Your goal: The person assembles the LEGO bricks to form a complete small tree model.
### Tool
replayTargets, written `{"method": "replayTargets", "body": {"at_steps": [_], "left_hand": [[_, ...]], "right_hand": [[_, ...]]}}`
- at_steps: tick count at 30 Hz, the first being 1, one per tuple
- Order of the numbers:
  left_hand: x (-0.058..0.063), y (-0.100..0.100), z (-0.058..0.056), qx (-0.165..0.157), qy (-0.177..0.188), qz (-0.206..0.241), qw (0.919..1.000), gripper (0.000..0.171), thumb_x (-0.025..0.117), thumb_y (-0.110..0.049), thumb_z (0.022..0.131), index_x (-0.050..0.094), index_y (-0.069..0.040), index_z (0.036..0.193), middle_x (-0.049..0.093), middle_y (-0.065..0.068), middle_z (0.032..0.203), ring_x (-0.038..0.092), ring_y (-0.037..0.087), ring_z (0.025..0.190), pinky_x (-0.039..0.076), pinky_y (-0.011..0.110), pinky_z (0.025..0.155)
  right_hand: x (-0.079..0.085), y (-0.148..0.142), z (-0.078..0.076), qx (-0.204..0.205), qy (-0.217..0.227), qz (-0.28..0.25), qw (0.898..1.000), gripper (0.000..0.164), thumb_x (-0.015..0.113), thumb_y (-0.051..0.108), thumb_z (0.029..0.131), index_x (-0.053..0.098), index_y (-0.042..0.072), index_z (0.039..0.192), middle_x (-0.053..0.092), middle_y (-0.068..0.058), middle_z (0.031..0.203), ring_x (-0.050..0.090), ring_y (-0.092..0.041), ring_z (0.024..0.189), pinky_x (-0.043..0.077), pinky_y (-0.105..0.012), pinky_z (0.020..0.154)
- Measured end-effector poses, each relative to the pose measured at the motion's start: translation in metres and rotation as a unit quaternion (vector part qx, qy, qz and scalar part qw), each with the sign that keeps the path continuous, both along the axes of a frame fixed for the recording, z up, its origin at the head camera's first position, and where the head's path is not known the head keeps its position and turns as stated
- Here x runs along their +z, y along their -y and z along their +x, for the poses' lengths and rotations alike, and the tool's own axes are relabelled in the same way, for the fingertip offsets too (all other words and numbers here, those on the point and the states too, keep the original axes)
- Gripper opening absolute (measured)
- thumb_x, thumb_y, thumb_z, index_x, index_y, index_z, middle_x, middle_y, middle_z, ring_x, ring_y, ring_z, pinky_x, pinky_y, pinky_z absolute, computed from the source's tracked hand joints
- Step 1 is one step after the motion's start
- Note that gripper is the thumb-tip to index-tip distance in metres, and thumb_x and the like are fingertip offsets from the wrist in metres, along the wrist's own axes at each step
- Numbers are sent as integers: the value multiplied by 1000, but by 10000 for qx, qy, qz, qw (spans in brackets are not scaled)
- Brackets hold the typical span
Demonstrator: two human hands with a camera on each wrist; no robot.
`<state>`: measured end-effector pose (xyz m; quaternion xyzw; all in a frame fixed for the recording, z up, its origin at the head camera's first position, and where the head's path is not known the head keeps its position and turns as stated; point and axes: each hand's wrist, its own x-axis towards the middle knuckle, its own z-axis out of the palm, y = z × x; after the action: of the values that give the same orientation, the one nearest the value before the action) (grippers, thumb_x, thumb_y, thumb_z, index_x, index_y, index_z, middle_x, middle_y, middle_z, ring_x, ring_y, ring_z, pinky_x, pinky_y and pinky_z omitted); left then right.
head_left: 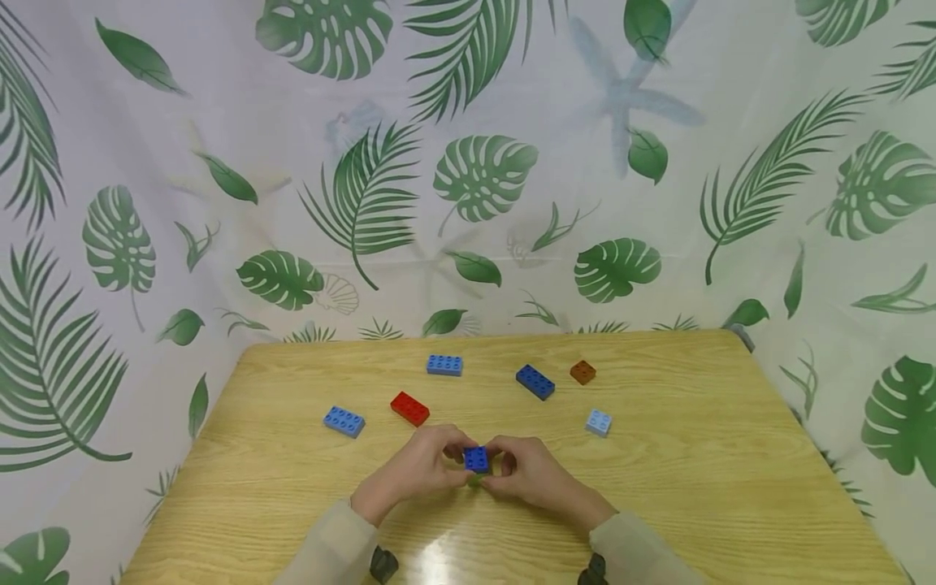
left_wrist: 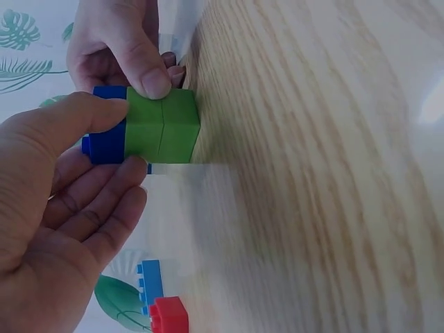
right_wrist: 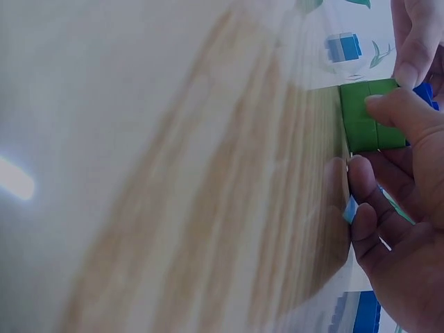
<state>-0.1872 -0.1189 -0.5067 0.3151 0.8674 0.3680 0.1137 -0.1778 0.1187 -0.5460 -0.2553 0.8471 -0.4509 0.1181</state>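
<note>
A small stack stands on the wooden table between both hands: a dark blue brick (head_left: pixel 476 459) with studs up, on top of two green bricks (left_wrist: pixel 182 128). From the left, my left hand (head_left: pixel 422 470) pinches the blue brick between thumb and fingers. My right hand (head_left: pixel 532 474) holds the green part from the other side, its thumb pressed on the green face (right_wrist: pixel 361 128) in the right wrist view. A thin seam runs between the green bricks. The bottom one appears to rest on the tabletop.
Loose bricks lie beyond the hands: a red brick (head_left: pixel 409 409), a blue brick (head_left: pixel 344 421) at left, another blue brick (head_left: pixel 444 365) at the back, a dark blue brick (head_left: pixel 535 382), a brown brick (head_left: pixel 582 372) and a pale blue brick (head_left: pixel 598 422). A leaf-print curtain (head_left: pixel 512 284) borders the table (head_left: pixel 695 487).
</note>
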Motion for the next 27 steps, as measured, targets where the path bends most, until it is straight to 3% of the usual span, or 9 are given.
{"method": "replayTargets", "body": {"at_steps": [7, 11, 14, 20, 27], "left_hand": [[0, 10, -3, 215, 244, 19, 9995, 52, 86, -31, 90, 71, -10, 135, 74, 6, 127, 69, 21, 113, 57, 39, 101], [8, 21, -10, 443, 111, 205, 9987, 60, 86, -32, 90, 66, -6, 140, 72, 15, 132, 68, 29, 118, 55, 51, 104], [13, 31, -16, 813, -134, 204, 9964, 57, 87, -28, 89, 68, -4, 137, 72, 16, 131, 68, 34, 118, 55, 55, 102], [12, 46, -34, 1459, -720, -314, 9862, 48, 88, -13, 87, 71, -3, 131, 71, 17, 130, 68, 36, 116, 59, 49, 96], [2, 56, -44, 1719, -869, -935, 9768, 53, 89, -15, 86, 69, -7, 135, 64, 15, 141, 58, 38, 129, 58, 47, 100]], "right_hand": [[-1, 0, 0, 27, -92, 41, 9999, 28, 82, 22, 92, 75, 14, 117, 69, 5, 85, 55, -3, 66, 47, -22, 60], [-1, -1, 0, 3, -62, 46, 10000, 28, 82, 23, 92, 74, 13, 117, 69, 5, 85, 55, -3, 65, 48, -22, 60], [1, -1, 0, -7, -29, 43, 10000, 29, 82, 23, 92, 74, 12, 118, 70, 4, 88, 57, -3, 66, 48, -22, 60], [3, -1, -1, -19, -5, 90, 10000, 31, 83, 23, 92, 74, 10, 118, 71, 1, 92, 56, -4, 68, 47, -22, 61], [2, -1, 0, 10, -1, 2, 10000, 30, 82, 21, 91, 74, 8, 117, 70, 2, 91, 56, -4, 69, 48, -22, 61]]}}
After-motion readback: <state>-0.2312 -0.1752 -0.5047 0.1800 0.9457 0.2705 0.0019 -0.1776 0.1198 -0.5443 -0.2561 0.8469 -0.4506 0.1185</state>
